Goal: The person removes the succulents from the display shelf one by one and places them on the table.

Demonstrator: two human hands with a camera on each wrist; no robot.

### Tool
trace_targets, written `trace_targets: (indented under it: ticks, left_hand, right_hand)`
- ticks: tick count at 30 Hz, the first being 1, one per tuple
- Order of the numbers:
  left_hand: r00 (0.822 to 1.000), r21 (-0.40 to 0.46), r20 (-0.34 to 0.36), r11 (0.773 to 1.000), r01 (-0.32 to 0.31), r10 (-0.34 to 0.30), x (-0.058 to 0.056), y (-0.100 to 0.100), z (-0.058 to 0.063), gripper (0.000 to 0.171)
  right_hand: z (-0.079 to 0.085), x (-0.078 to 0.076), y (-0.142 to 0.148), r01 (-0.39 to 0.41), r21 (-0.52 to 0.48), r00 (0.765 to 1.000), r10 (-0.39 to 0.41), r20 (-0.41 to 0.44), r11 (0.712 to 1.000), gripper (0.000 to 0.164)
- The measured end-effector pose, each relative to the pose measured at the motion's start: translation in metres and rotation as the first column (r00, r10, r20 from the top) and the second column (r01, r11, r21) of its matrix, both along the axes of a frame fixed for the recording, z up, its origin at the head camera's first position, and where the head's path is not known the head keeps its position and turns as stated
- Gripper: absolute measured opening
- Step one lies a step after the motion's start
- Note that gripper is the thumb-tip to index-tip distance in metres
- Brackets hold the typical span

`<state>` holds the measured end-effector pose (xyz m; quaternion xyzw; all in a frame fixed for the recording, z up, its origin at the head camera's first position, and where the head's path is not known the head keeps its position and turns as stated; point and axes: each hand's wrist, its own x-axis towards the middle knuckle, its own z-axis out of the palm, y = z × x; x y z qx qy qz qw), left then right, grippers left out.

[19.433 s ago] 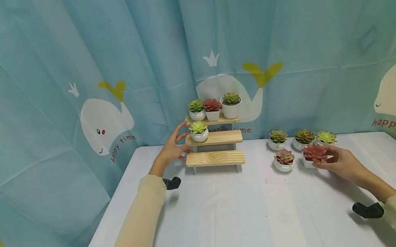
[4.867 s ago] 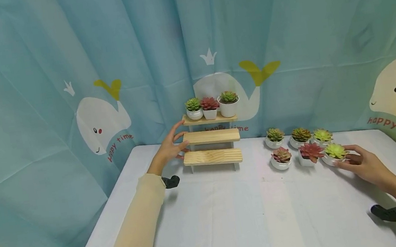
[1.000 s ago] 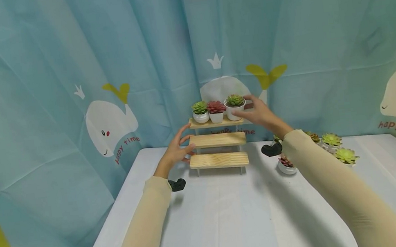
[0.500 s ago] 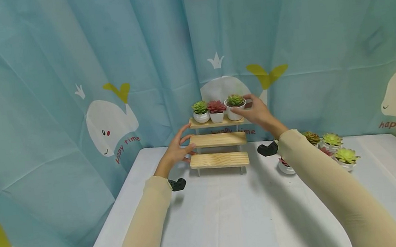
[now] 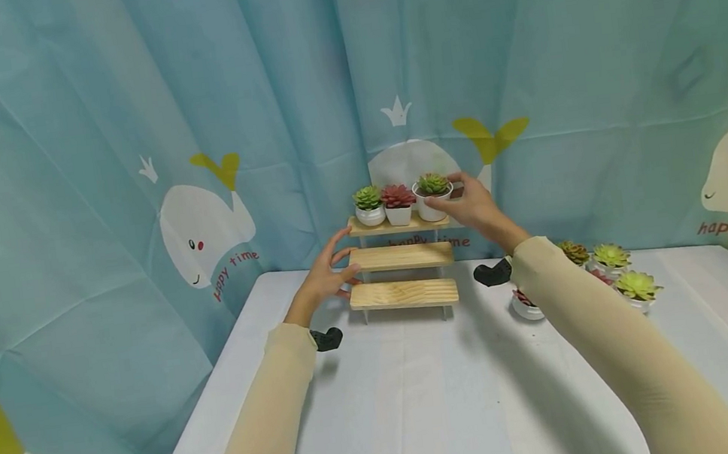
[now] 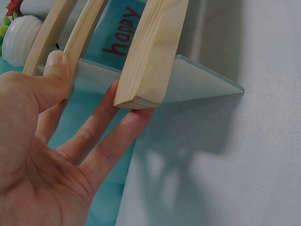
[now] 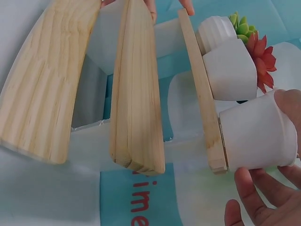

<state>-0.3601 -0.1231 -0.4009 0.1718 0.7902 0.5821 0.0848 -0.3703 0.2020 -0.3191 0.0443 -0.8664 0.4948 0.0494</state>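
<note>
A three-tier wooden stand (image 5: 400, 256) with clear side supports stands on the table. My left hand (image 5: 320, 281) holds its left end, thumb on the middle board (image 6: 87, 37) and fingertips touching the bottom board (image 6: 146, 70). On the top board sit a green succulent in a round white pot (image 5: 370, 206), a red succulent in a square white pot (image 5: 397, 204) and a green succulent in a larger white pot (image 5: 432, 205). My right hand (image 5: 476, 209) grips that larger pot by its rim and side. In the right wrist view the pot's base is against the top board.
On the table's right are several succulents in white pots, among them two yellow-green ones (image 5: 637, 286) (image 5: 611, 256) and a dark green one (image 5: 573, 253). My right sleeve (image 5: 594, 320) hides part of this group. A blue curtain (image 5: 291, 77) hangs behind.
The yellow-green succulent left the middle board for the table's right. My right hand let go of it and took hold of the larger pot. The last half second shows almost no motion.
</note>
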Motion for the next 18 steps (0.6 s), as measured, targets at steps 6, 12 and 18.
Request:
trace_targets:
  ticks: [6, 12, 18]
  left_hand:
    - [1.0, -0.004, -0.001, 1.0, 0.002, -0.002, 0.001, -0.001, 0.0, 0.08]
    - [1.0, -0.012, 0.009, 1.0, -0.009, 0.009, 0.0, -0.002, 0.001, 0.08]
    - [1.0, -0.003, 0.005, 1.0, -0.013, 0.013, 0.0, -0.004, 0.002, 0.08]
  right_hand:
    - [0.004, 0.004, 0.004, -0.017, -0.004, 1.0, 0.017, -0.002, 1.0, 0.087]
    - [0.012, 0.01, 0.01, -0.06, 0.034, 0.997, 0.061, -0.037, 0.998, 0.086]
    - [0.023, 0.02, 0.018, -0.083, 0.081, 0.996, 0.086, -0.04, 0.993, 0.086]
